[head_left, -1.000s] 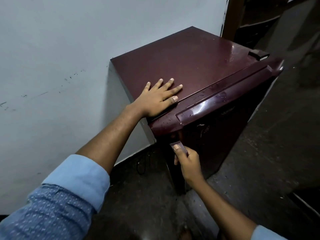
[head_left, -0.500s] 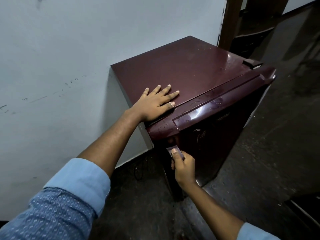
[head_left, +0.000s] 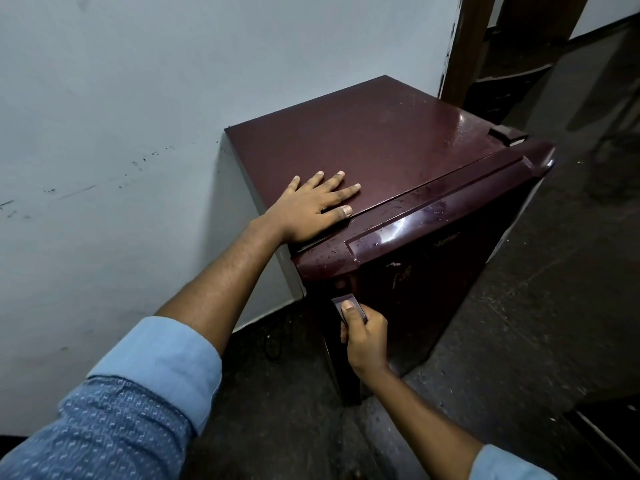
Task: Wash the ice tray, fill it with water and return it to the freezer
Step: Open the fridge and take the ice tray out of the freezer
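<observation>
Freezer (head_left: 381, 157) stands upright, door (head_left: 436, 292) rightward; left hand (head_left: 311, 206) flat atop, right hand (head_left: 367, 341) gripping handle (head_left: 337, 302).

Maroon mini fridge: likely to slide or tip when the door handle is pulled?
May shift: the left hand lies flat on the maroon mini fridge, seemingly bracing it. Tipping looks unlikely; it is low and boxy. Droplets on its glossy door edge suggest slipperiness.
</observation>
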